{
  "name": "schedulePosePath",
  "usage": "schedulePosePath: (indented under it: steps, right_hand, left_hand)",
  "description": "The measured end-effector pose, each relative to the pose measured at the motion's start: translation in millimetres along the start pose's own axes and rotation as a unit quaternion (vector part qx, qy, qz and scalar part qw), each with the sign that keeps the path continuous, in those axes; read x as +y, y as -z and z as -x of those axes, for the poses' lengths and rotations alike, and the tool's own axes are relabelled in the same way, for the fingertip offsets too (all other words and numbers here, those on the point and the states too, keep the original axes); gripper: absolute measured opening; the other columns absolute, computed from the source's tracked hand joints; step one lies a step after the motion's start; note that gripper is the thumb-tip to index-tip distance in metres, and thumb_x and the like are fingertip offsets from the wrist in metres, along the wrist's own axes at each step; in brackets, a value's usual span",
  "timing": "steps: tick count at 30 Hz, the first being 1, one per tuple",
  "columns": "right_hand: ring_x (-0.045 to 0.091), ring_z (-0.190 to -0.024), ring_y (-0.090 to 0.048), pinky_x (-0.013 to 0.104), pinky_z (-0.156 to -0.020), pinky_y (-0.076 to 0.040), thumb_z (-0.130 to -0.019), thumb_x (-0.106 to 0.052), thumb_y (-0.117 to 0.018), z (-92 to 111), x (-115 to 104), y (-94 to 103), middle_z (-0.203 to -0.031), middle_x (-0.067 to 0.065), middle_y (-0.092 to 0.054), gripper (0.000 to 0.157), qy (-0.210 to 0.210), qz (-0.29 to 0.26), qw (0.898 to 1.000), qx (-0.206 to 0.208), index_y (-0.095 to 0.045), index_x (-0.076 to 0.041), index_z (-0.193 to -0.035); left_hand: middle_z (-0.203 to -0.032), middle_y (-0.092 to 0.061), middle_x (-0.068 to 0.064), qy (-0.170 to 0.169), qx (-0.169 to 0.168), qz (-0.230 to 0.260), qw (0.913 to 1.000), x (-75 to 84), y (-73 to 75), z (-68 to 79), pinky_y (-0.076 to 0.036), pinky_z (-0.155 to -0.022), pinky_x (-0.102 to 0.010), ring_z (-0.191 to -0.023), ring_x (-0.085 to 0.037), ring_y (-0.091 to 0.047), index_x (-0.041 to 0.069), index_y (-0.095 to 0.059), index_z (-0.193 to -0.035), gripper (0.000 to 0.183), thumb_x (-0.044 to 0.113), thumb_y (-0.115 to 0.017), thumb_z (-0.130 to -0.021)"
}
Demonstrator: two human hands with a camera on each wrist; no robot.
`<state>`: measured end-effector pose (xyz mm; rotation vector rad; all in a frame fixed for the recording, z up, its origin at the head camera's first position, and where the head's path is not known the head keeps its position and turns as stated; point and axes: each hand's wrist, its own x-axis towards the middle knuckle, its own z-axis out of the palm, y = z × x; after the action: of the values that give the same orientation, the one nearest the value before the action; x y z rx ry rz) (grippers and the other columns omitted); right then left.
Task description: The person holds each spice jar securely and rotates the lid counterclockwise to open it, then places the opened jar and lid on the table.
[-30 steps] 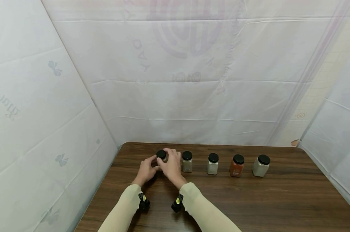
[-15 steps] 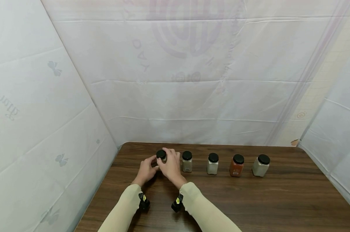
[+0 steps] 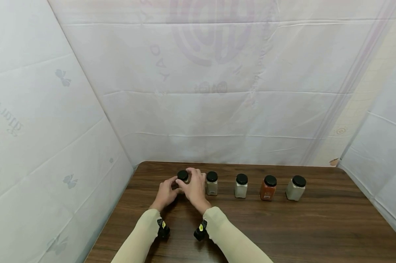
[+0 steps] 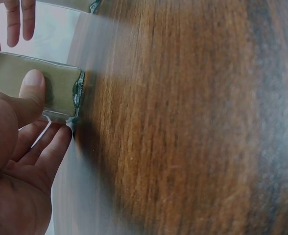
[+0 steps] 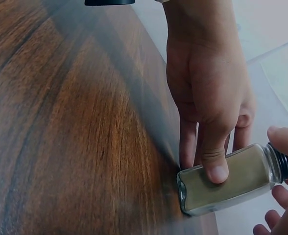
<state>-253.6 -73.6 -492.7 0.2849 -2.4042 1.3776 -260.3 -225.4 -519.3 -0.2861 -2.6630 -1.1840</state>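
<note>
At the table's far left, a small square glass jar (image 5: 247,169) of greenish powder stands upright under a black lid (image 3: 182,175). My left hand (image 3: 165,193) holds its body; in the left wrist view the thumb (image 4: 32,90) presses the front face while fingers lie along another side. From the right, my right hand (image 3: 193,189) reaches round the top, thumb and forefinger at the lid. Its other fingers (image 4: 16,22) extend loosely behind the jar. Part of the jar is hidden by both hands in the head view.
To the right stand several more black-lidded jars: a greenish one (image 3: 212,184) close by my right hand, a pale one (image 3: 241,188), an orange-red one (image 3: 268,189) and another pale one (image 3: 295,190). White sheeting (image 3: 217,109) rises behind the brown wooden table (image 3: 283,230).
My right fingers shift slightly around the lid. The left hand and the jars stay in place.
</note>
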Motion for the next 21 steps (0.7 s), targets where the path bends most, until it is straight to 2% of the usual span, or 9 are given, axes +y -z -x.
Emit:
schedulePosePath:
  steps: [6, 15, 21]
  right_hand:
    - [0.025, -0.096, -0.048, 0.041, -0.085, -0.043, -0.086, -0.029, -0.086, -0.7, 0.4, 0.1, -0.112, 0.009, -0.065, 0.042, 0.002, 0.006, 1.0, 0.015, -0.069, -0.01, -0.119]
    - [0.029, -0.107, -0.05, 0.045, -0.087, -0.048, -0.094, -0.024, -0.076, -1.1, 0.2, -3.4, -0.128, 0.01, -0.064, 0.044, 0.012, 0.023, 1.0, -0.012, -0.067, -0.01, -0.134]
    - [0.029, -0.112, -0.049, 0.045, -0.091, -0.049, -0.095, -0.02, -0.072, -1.4, 0.9, -4.6, -0.135, 0.009, -0.061, 0.046, 0.01, 0.025, 0.999, -0.028, -0.064, -0.013, -0.14]
  left_hand:
    - [-0.121, -0.073, -0.015, 0.013, -0.007, 0.002, 0.9999, 0.9, -0.4, 0.4, -0.05, -0.102, -0.052, -0.119, -0.033, -0.066, 0.004, -0.068, -0.133, 0.048, 0.01, -0.083, -0.087]
    - [-0.119, -0.074, -0.017, 0.006, -0.004, -0.013, 0.9999, -0.1, -1.0, 0.0, -0.051, -0.1, -0.052, -0.116, -0.034, -0.067, 0.002, -0.066, -0.133, 0.047, 0.003, -0.079, -0.088]
    - [-0.118, -0.073, -0.02, 0.008, -0.009, -0.013, 0.9998, 1.0, -0.1, -0.2, -0.053, -0.098, -0.052, -0.115, -0.036, -0.068, -0.001, -0.065, -0.133, 0.046, -0.003, -0.075, -0.088]
